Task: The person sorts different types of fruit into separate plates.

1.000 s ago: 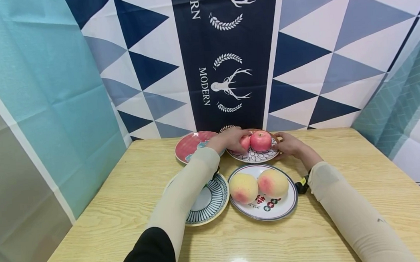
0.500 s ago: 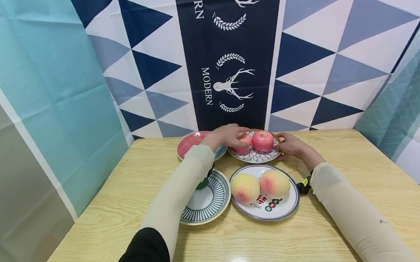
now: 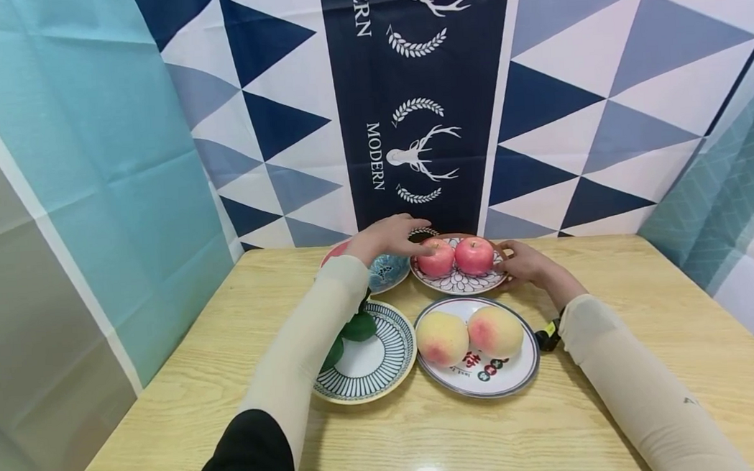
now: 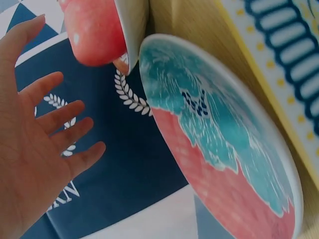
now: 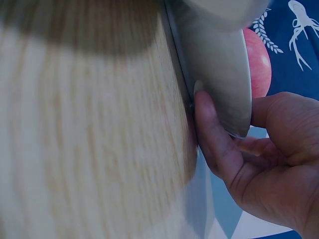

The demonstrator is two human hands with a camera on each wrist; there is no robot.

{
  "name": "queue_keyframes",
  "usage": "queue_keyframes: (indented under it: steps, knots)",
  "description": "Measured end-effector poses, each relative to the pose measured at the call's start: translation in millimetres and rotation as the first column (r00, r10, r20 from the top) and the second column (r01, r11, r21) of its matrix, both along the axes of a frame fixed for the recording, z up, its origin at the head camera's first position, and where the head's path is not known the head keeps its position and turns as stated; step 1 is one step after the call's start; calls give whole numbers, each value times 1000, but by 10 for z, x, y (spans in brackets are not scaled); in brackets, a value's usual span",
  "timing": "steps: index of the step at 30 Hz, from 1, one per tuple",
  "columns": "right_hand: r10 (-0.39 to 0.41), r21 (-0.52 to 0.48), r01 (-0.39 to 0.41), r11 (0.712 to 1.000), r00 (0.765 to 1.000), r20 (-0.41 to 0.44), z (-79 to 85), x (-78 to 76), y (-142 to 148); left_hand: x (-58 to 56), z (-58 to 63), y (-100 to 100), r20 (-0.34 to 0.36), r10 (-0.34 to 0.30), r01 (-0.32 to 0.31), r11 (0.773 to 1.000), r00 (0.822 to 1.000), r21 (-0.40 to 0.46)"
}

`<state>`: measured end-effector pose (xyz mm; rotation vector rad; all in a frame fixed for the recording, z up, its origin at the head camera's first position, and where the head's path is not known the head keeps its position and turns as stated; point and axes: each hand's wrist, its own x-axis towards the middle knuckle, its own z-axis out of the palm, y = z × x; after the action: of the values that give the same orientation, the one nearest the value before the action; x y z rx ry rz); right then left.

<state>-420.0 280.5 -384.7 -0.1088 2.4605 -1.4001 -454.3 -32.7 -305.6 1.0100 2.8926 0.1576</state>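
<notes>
My left hand [image 3: 390,236] hovers with fingers spread above the red-and-teal plate [image 3: 388,272], just left of two red apples [image 3: 435,259]. The left wrist view shows the palm of that hand [image 4: 45,129] bare, apart from the apple [image 4: 94,32]. Both apples sit side by side on a floral-patterned plate [image 3: 460,284] at the back. At this plate's right edge, my right hand [image 3: 526,264] grips the rim. From the right wrist side, its fingers [image 5: 219,142] reach under the plate [image 5: 222,67] while the thumb lies at the rim beside an apple [image 5: 257,62].
In front stands a white plate [image 3: 486,389] bearing two yellow-pink peaches [image 3: 443,338]. Left of it, a blue-striped plate [image 3: 386,382] holds green fruits [image 3: 359,327], partly covered by my left sleeve [image 3: 306,341]. A patterned cloth [image 3: 422,117] hangs right behind the table [image 3: 480,445].
My left hand has let go of the left apple and moved left and up, its fingers opening. The right hand stays at the plate rim. Green fruits have come into view beside the left sleeve.
</notes>
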Motion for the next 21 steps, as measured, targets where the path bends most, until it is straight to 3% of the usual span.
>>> queue_keyframes:
  steps: [13, 21]
  knots:
    - [-8, 5, 8, 1000, 1000, -2, 3, -2, 65, -16, 64, -252, -31, 51, -51, 998, 998, 24]
    - [-13, -7, 13, 1000, 1000, -15, -40, -6, 92, -41, 59, -553, -30, 81, -80, 995, 996, 56]
